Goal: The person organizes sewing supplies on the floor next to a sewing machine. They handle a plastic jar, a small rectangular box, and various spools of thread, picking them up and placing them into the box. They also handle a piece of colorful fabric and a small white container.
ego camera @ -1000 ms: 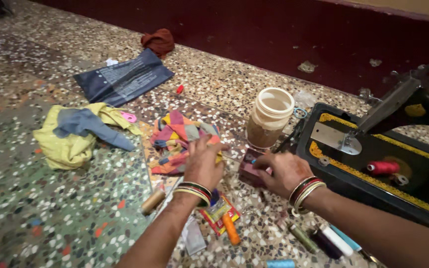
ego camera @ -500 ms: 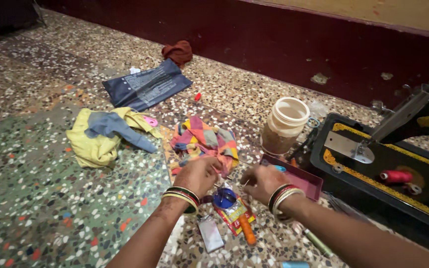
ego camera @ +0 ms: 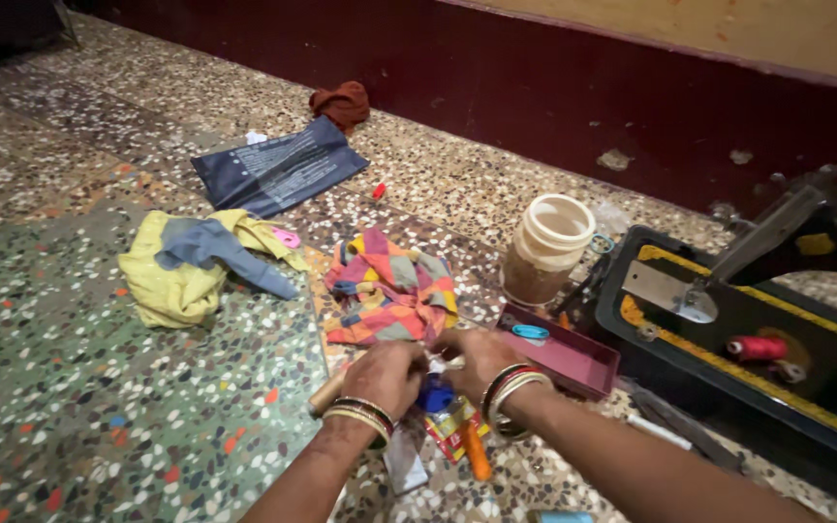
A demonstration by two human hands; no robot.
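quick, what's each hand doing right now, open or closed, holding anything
Left hand: fingers curled shut beside the blue thread spool; what it grips cannot be told.
Right hand: fingers curled, close against the left; contents cannot be told.

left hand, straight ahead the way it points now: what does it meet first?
Probably the multicoloured patchwork cloth. The left hand points up-frame, away from the person, close beside the right hand, and the cloth's near edge lies just beyond its knuckles. The gap is hard to judge from one view.
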